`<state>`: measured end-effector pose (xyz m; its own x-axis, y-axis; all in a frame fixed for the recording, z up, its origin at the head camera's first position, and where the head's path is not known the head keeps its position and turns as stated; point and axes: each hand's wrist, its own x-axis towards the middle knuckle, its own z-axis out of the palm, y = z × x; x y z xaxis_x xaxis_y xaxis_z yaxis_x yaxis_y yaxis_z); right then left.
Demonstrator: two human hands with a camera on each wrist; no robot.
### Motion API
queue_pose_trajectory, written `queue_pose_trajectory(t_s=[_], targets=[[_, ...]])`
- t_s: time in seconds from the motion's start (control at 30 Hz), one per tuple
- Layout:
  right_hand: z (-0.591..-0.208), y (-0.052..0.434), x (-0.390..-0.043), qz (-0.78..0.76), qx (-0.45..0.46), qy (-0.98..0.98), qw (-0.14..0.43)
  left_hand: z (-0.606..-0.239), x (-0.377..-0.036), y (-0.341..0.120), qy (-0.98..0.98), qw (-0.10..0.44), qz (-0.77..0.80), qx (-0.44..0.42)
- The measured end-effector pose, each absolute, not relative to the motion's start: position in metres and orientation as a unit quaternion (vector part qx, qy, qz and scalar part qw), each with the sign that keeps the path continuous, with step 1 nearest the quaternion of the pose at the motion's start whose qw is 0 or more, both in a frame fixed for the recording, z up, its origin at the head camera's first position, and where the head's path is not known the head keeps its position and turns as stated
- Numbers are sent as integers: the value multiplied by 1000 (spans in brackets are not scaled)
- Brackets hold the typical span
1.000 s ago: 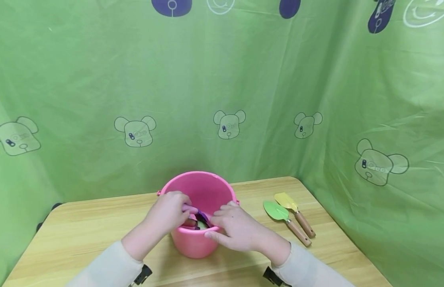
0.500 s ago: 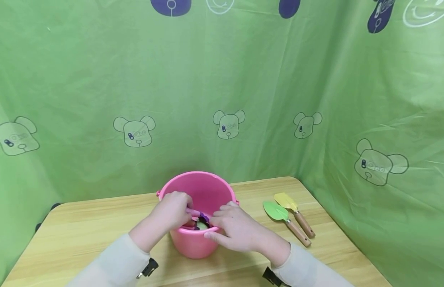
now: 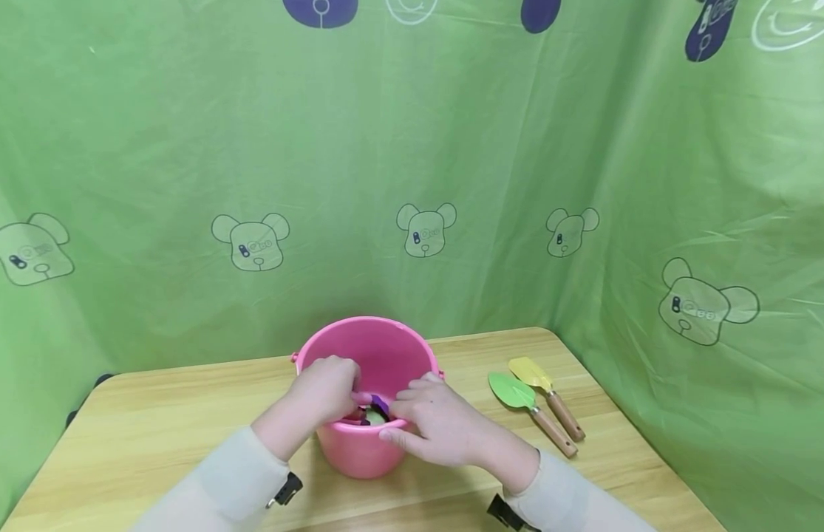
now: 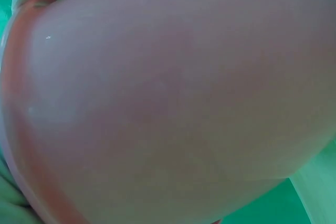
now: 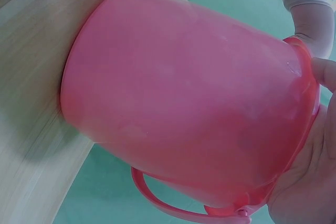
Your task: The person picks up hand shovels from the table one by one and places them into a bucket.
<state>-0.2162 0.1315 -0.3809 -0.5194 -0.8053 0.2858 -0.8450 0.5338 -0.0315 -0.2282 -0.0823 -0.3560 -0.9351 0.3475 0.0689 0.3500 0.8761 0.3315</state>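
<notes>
A pink bucket (image 3: 361, 447) stands upright near the front middle of the wooden table. My left hand (image 3: 325, 388) reaches over its rim from the left; its fingers are down inside and mostly hidden. A small purple thing (image 3: 380, 406) shows by those fingertips, and whether they grip it is unclear. Several other items lie around it, partly hidden. My right hand (image 3: 438, 421) holds the rim at the right front, thumb outside and fingers inside, which the right wrist view (image 5: 310, 177) also shows at the hand. In the left wrist view the bucket's wall (image 4: 168, 98) fills the picture.
A green trowel (image 3: 511, 391) and a yellow trowel (image 3: 531, 372), both with wooden handles, lie right of the bucket. The bucket's handle (image 5: 152, 195) hangs down its side in the right wrist view. Green printed curtains (image 3: 332, 148) surround the wooden table (image 3: 172, 421).
My left hand has shifted slightly right and deeper into the bucket. The right hand stays on the rim, and the trowels have not moved.
</notes>
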Motion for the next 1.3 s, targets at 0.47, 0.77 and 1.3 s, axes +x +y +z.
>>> queue_pose_trajectory(t_s=[0.47, 0.77, 1.3], targets=[[-381, 132, -216, 82, 478, -866, 123, -357, -231, -79, -972, -53, -137, -184], [-380, 132, -216, 79, 480, -864, 128, -358, -236, -76, -973, -90, -116, -180], [-383, 133, -218, 79, 485, -860, 138, -358, -234, -78, -969, -80, -148, -183]])
